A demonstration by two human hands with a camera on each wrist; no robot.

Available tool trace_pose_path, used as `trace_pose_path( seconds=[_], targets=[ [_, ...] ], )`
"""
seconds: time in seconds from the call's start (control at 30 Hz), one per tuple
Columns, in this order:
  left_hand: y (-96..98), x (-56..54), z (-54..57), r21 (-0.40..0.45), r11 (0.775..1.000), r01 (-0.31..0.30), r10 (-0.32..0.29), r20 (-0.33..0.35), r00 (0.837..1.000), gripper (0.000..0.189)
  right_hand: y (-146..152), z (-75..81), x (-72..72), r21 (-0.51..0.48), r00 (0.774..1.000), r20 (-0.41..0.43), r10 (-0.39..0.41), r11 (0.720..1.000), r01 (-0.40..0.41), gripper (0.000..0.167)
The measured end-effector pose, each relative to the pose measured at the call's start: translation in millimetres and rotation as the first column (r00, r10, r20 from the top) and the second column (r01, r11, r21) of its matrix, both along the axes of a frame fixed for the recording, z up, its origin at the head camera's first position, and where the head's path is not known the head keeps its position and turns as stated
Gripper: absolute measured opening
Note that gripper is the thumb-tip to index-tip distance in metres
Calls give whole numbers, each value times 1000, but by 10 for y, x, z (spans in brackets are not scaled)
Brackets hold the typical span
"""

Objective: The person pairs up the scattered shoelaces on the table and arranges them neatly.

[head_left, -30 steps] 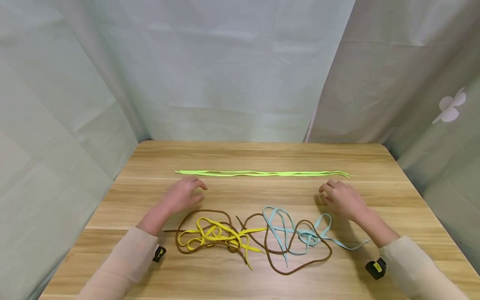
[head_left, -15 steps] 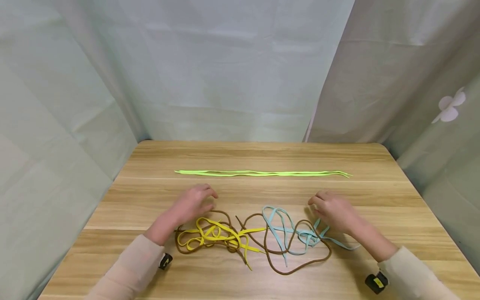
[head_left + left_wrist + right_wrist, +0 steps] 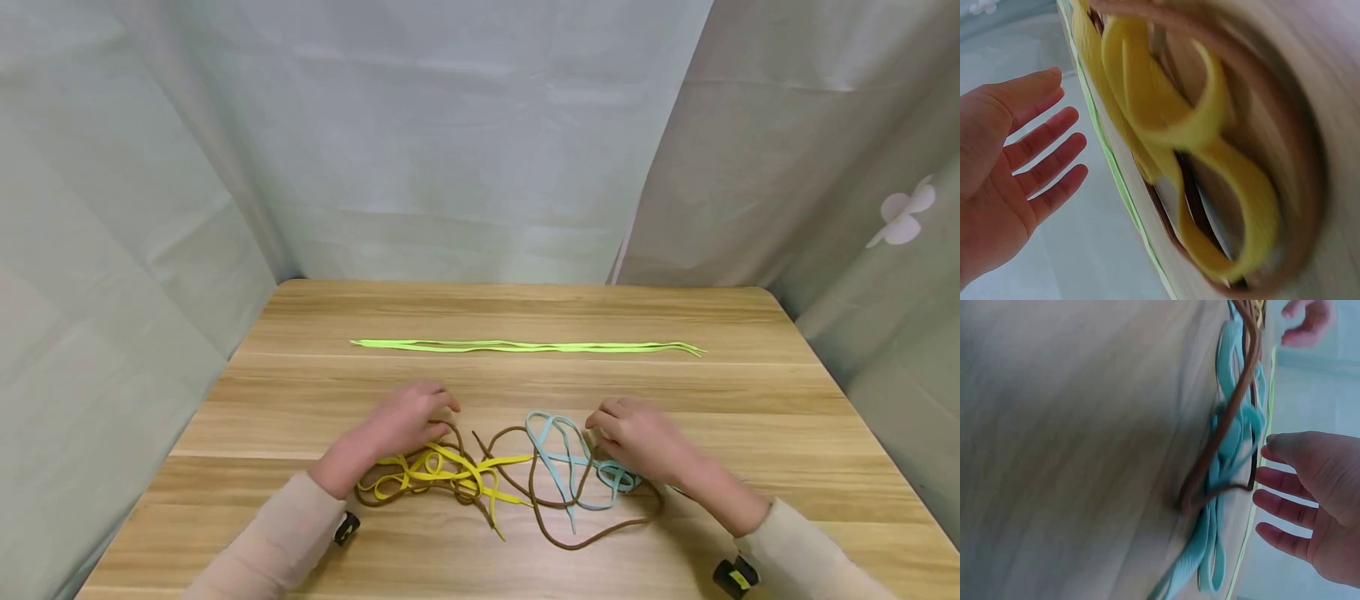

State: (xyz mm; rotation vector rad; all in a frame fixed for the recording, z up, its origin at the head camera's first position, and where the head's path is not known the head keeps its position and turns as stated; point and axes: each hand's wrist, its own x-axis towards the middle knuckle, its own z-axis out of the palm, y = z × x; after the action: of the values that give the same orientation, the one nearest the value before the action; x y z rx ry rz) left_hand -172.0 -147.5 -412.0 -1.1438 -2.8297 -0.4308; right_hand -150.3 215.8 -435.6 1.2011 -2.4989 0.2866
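Note:
In the head view, my left hand (image 3: 408, 418) hovers over the upper left part of a yellow shoelace (image 3: 480, 479) piled with a brown lace (image 3: 573, 547). Its fingers are loosely bent and hold nothing; the left wrist view shows the palm (image 3: 997, 181) beside the yellow loops (image 3: 1263, 212). My right hand (image 3: 637, 437) is above a tangled light blue shoelace (image 3: 557, 477), covering its right side. The right wrist view shows relaxed, empty fingers (image 3: 1285, 509) close to the blue loops (image 3: 1191, 556). Brown lace crosses both the yellow and blue ones.
A lime green lace (image 3: 517, 345) lies straight, doubled along the back of the wooden table (image 3: 525, 308). Pale curtains (image 3: 465, 150) hang behind and at both sides. A small black device (image 3: 735, 577) sits at each wrist.
Both hands have moved inward and toward the body, from beside the lace piles to over them. The laces lie as before.

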Motion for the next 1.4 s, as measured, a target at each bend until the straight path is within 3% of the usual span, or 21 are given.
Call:
trace_pose_path(
  seconds=[0.27,0.67,0.77,1.07,1.23,1.4],
  targets=[
    [252,28,-27,-54,993,107,-110,-39,993,22,-169,-5,97,45,996,84,6,999,-10,21],
    [503,28,-149,-108,973,205,-216,-97,972,12,-315,9,126,23,998,55,28,999,-29,19],
    [544,20,-150,-120,970,209,-222,-102,970,12,-334,22,132,35,998,50,27,999,-29,19],
    [556,26,-121,-171,967,187,-193,-21,981,21,-413,15,138,34,999,26,43,998,-44,22],
    [544,51,-74,-121,977,176,-176,18,984,20,-448,26,151,19,998,44,45,999,-46,23],
    [508,110,101,-35,987,158,-157,39,987,17,-505,52,144,-17,996,69,56,998,-55,23]
  ],
)
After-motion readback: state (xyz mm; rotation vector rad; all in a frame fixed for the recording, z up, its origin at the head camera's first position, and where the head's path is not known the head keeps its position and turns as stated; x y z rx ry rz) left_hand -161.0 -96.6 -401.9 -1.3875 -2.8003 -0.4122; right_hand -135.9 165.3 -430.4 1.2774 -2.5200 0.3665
